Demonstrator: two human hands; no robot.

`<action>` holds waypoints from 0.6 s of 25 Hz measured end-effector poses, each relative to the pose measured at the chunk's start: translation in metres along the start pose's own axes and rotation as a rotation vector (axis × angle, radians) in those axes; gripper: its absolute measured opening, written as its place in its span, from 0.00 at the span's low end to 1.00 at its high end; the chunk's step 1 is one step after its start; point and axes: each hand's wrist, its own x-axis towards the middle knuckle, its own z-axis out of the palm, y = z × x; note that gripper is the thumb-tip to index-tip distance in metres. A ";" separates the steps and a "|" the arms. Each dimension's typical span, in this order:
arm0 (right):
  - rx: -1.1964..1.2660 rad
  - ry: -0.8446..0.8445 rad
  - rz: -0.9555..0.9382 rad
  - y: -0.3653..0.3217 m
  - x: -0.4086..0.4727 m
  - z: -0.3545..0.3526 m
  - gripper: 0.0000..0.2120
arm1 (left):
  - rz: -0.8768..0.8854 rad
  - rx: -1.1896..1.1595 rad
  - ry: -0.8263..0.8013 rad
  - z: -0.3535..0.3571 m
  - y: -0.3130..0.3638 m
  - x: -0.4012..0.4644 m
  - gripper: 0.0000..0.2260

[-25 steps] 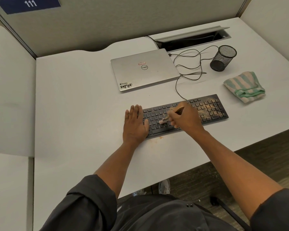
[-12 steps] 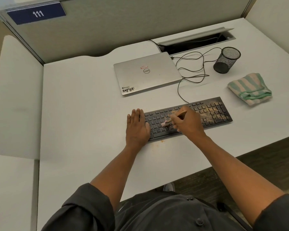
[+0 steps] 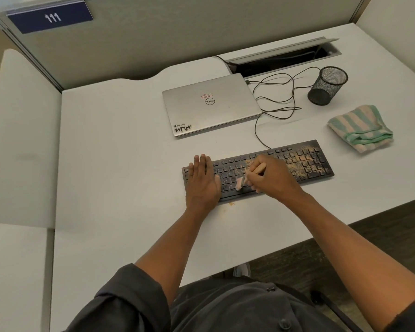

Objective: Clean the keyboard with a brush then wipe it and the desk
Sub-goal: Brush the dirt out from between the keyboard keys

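The right hand (image 3: 271, 178) gripped a brush (image 3: 247, 177) on the black keyboard (image 3: 304, 161) near the white desk's (image 3: 118, 152) front edge; the left hand (image 3: 201, 180) lay flat, fingers straight, on the keyboard's left end.

Both forearms reach forward toward 12 o'clock, bare below dark rolled sleeves. The left hand (image 3: 201, 180) lies flat, palm down, fingers straight and together, pointing to 12 o'clock. The right hand (image 3: 271, 178) sits just beside it at 3 o'clock, fingers curled in a pinch, knuckles up, wrist angled toward 10 o'clock.
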 end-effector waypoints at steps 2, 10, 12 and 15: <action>-0.029 0.019 -0.018 -0.003 0.007 -0.004 0.05 | 0.003 0.000 0.012 0.000 0.001 -0.001 0.29; -0.083 -0.168 0.070 -0.017 0.015 -0.003 0.06 | 0.001 0.002 0.029 0.003 0.000 -0.001 0.29; -0.073 -0.133 0.027 -0.022 0.014 0.001 0.06 | -0.005 -0.002 0.025 0.003 0.000 -0.002 0.28; -0.060 -0.190 0.093 -0.027 0.011 0.009 0.08 | -0.008 0.000 0.014 0.002 0.000 -0.001 0.29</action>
